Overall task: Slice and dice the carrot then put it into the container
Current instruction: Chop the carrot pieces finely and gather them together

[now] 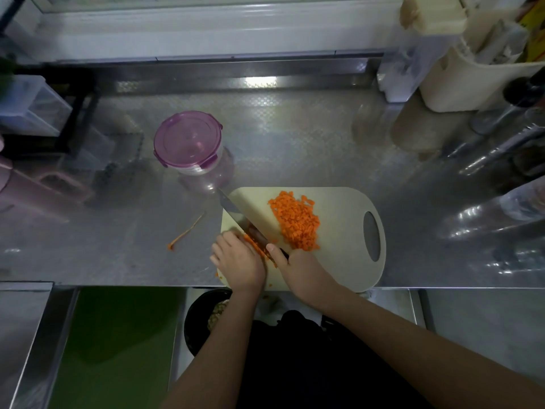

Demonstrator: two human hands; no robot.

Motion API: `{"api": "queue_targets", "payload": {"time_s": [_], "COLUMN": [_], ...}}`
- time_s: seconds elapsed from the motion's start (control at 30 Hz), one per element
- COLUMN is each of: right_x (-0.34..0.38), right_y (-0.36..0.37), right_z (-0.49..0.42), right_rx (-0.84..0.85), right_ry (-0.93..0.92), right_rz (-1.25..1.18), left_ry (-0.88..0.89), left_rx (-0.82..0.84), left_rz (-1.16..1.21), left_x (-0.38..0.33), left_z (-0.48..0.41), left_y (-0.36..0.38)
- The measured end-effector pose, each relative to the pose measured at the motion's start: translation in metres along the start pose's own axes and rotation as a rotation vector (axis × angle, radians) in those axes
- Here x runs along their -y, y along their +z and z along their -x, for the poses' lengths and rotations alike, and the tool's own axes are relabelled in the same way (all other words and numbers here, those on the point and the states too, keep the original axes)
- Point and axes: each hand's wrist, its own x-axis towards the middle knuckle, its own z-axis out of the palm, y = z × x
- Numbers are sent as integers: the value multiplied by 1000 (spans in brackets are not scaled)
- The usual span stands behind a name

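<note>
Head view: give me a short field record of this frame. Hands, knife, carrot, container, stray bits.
left hand: pressing the uncut carrot strips on the cutting board
right hand: gripping the knife, blade angled away toward the container
diced carrot: piled mid-board, right of the blade
container: on the steel counter beyond the board, purple lid on
stray: carrot peel on the counter, left of the board

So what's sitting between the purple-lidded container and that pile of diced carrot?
In the head view, only the knife blade crosses that gap, over the near-left corner of the cutting board. Otherwise it is bare board and steel counter between the container and diced carrot.
</note>
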Motion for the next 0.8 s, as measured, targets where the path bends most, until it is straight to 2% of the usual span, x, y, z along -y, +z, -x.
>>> {"api": "queue_targets", "payload": {"time_s": [0.17,0.47,0.8], "right_x": [-1,7,14], "right_y": [1,3,0], "right_z": [7,3,-1], "right_rx": [112,99,102], "right_ry": [-9,-1,-23], "right_rz": [78,153,17], "left_ry": [32,34,54], "left_rx": [48,164,183], "left_rz": [-75,-156,-175], "left_x": [4,4,2], "left_z": [-1,-2,-3], "left_y": [1,-6,-8]}}
